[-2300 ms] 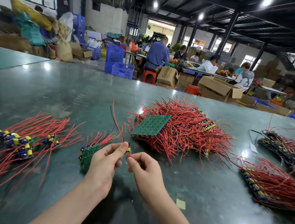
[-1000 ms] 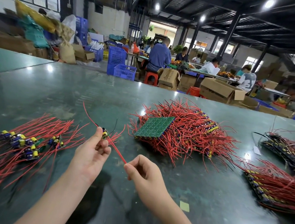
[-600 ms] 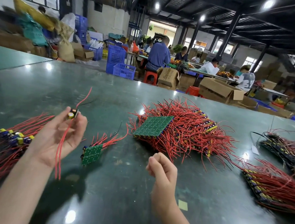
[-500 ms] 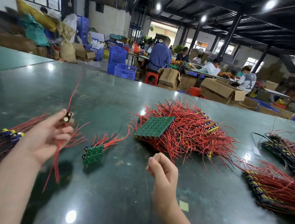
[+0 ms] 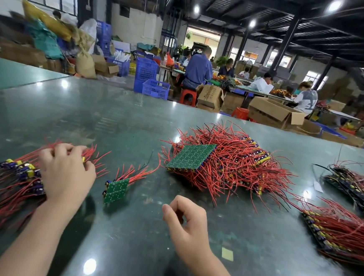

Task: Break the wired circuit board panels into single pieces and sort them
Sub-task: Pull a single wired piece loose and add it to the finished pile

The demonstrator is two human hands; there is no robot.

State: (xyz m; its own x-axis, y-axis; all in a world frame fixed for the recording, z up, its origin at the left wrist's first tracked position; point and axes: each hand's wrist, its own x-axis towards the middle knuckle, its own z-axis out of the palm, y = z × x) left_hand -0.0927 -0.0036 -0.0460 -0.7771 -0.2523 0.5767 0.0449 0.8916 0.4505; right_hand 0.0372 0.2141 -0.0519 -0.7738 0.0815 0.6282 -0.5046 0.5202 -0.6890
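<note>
My left hand (image 5: 65, 172) rests on the pile of single wired pieces (image 5: 14, 177) at the left, its fingertips curled on one single piece with a yellow part (image 5: 83, 159). My right hand (image 5: 185, 223) hovers over the table near the front, fingers loosely curled and holding nothing. Between the hands lies a small green panel fragment (image 5: 116, 190) with red wires pointing away. A larger green panel (image 5: 191, 155) lies face down on top of a big heap of red-wired panels (image 5: 235, 168) in the middle.
Two more stacks of wired boards lie at the right, one near (image 5: 339, 233) and one farther back (image 5: 355, 186). A small yellowish paper scrap (image 5: 227, 254) lies by my right wrist. The dark green table (image 5: 113, 115) extends far back; people work at benches behind it.
My left hand carried the broken-off single piece from the middle to the left and lowered it onto the pile. My right hand let go of the wire and stayed in place.
</note>
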